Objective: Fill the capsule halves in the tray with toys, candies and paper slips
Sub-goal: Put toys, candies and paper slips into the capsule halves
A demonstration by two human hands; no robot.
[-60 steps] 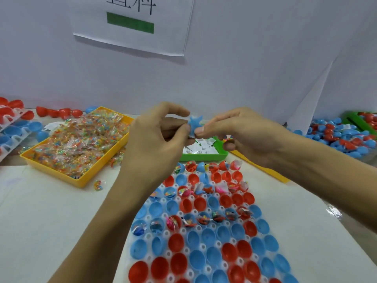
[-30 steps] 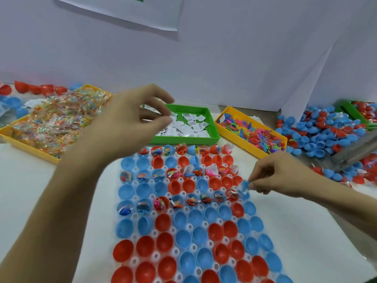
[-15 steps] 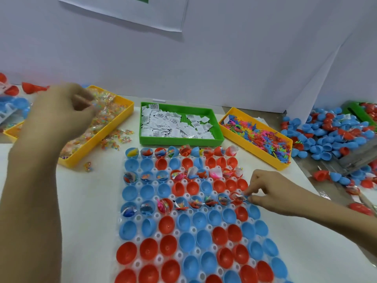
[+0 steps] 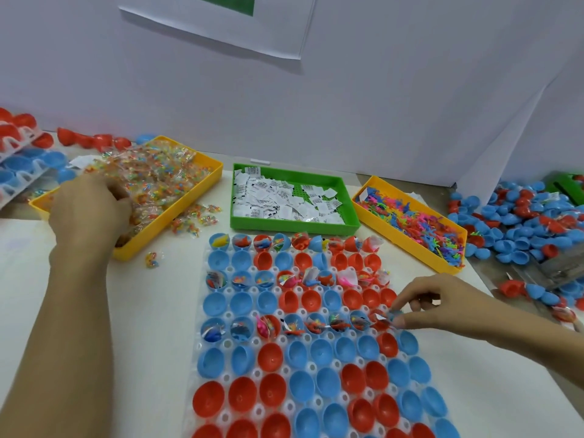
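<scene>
The right hand [image 4: 442, 303] pinches a small blue toy [image 4: 395, 315] over the right end of the tray's [image 4: 202, 338] fourth row. The left hand [image 4: 88, 210] curls into crinkly clear-wrapped candies [image 4: 158, 181] in the yellow bin [image 4: 177, 213]. Glossy red and blue hemispherical capsule halves [image 4: 268, 358] fill the perforated white tray.

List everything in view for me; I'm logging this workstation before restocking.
capsule tray: one, clear, centre front, red and blue halves, some filled
candy bin: one, yellow, back left, wrapped candies
slip bin: one, green, back centre, white paper slips
toy bin: one, yellow, right of the green one, mixed-colour toys
loose halves: many, red and blue, far right
spare trays: stacked, far left
wall sheet: one, white
left hand: in candy bin
right hand: pinching small blue piece at tray's right edge
</scene>
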